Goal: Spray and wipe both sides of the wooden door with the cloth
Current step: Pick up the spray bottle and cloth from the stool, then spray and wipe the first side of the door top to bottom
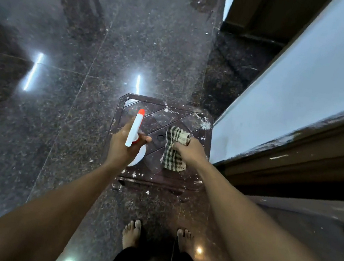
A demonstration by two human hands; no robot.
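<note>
The spray bottle [135, 129] — white, with an orange-red nozzle tip and a rounded white body showing below the fist — sits gripped in the left hand [123, 145], its head tilted up and away from the wrist. The cloth [174, 148], a checked rag in cream and dark stripes, hangs crumpled from the right hand [189, 149] just beside the bottle. The wooden door [273, 13] — brown, seen only in part — stands well beyond the right hand, at the far right.
</note>
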